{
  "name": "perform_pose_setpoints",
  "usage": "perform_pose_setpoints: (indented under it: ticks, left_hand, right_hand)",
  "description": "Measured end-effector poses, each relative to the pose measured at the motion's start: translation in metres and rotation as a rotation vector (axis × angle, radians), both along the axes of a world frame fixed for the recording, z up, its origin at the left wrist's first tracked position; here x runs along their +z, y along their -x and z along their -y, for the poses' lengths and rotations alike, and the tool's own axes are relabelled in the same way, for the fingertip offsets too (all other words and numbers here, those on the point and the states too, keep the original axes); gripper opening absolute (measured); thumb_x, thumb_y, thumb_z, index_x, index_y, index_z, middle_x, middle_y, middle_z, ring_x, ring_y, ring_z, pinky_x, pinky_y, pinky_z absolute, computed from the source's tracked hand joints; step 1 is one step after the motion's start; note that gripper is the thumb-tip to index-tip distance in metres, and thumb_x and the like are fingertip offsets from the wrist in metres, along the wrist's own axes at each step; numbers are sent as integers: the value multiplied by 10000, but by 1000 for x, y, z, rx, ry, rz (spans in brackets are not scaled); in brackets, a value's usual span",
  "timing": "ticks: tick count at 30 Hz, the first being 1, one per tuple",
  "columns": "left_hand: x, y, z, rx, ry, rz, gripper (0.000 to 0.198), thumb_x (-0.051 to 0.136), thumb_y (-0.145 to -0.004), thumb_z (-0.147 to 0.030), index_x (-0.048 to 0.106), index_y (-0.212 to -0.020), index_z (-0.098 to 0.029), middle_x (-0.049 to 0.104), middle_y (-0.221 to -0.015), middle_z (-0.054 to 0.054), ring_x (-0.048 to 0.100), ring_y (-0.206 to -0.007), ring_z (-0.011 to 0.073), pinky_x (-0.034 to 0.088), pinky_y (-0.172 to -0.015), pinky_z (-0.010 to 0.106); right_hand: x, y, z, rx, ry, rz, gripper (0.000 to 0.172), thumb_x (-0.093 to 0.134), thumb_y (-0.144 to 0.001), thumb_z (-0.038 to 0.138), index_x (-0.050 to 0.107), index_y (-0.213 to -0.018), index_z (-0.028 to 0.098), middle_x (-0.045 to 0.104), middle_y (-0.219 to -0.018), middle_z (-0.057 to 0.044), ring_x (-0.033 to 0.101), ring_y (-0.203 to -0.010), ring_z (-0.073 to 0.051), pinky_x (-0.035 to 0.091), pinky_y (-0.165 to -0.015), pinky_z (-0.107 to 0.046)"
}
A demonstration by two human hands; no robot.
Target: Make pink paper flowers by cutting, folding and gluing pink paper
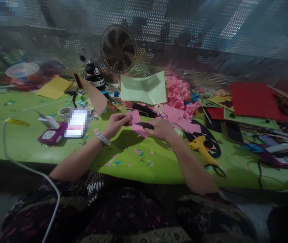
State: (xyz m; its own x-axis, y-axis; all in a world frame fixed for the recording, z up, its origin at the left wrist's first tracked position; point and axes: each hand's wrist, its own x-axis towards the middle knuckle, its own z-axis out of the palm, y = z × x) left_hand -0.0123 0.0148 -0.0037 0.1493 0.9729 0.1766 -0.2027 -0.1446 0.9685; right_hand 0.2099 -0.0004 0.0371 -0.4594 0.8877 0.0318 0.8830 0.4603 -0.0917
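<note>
My left hand (117, 123) pinches a small pink paper square (134, 117) above the green table (24, 141). My right hand (162, 129) is closed round a black-handled tool (145, 125), probably scissors, whose dark tip lies against the pink paper. More pink paper (141, 131) hangs under both hands. A white band sits on my left wrist (103, 139).
Loose pink squares (182, 118) and pink paper flowers (181, 92) lie behind my hands. A yellow glue gun (201, 147), a phone (76, 124), a desk fan (118, 49), a black bottle (93, 76), a pale green sheet (144, 88), red sheets (253, 99) and paper scraps (134, 157) crowd the table.
</note>
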Motion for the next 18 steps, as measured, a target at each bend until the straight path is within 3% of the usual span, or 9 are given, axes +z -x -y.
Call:
perform_pose_setpoints:
  ticks: [7, 13, 18]
  left_hand:
    - [-1, -5, 2, 2, 52, 32, 414, 869, -610, -504, 692, -670, -135, 669, -639, 26, 614, -577, 102, 556, -647, 251]
    - [-1, 0, -5, 83, 135, 81, 476, 893, -550, -519, 631, -661, -138, 633, -608, 2, 630, -548, 108, 531, -574, 229]
    - [0, -2, -2, 30, 181, 61, 468, 889, -573, -513, 645, -682, -129, 642, -655, 10, 659, -597, 111, 544, -596, 218]
  right_hand:
    - [1, 6, 5, -4, 14, -26, 379, 513, -890, 462, 758, -990, 190, 740, -870, -80, 608, -708, -195, 375, -595, -297]
    - [-1, 15, 14, 228, 291, -14, 319, 555, -869, 436, 739, -999, 209, 732, -879, -57, 614, -735, -183, 378, -598, -272]
    - [-6, 22, 21, 365, 278, -40, 363, 589, -860, 518, 720, -958, 193, 723, -946, -69, 626, -799, -192, 398, -631, -283]
